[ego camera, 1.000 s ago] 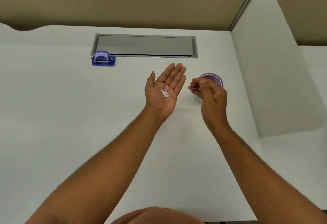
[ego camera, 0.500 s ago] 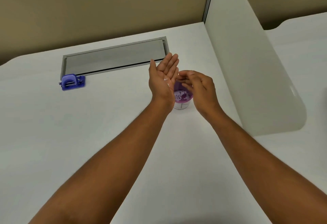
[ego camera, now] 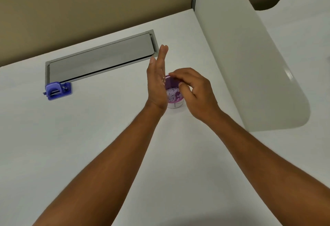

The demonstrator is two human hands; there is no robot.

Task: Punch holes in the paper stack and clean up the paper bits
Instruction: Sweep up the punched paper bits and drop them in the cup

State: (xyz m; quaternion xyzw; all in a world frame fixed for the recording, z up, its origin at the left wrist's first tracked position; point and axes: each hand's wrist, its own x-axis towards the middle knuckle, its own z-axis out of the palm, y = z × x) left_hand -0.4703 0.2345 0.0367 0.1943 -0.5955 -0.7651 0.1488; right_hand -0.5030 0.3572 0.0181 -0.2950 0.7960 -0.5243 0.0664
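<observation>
Hole punch (ego camera: 58, 90): one, blue, far left on desk, beside grey hatch (ego camera: 100, 59).
Left hand (ego camera: 158, 82): one, fingers straight, empty, edge-up above cup.
Cup (ego camera: 174, 97): one, purple inside, holding white paper bits (ego camera: 172, 94).
Right hand (ego camera: 192, 90): one, fingers loosely curled over cup, grip unclear.
Desk (ego camera: 71, 136): white; divider (ego camera: 241, 56) right.

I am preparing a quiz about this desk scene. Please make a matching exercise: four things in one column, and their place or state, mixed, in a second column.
Things:
1. left hand
2. right hand
3. punch
4. cup

States:
a. holds paper bits
b. flat, turned on edge
c. beside the grey hatch
d. fingers curled over the cup

Pairs: 1-b, 2-d, 3-c, 4-a
</observation>
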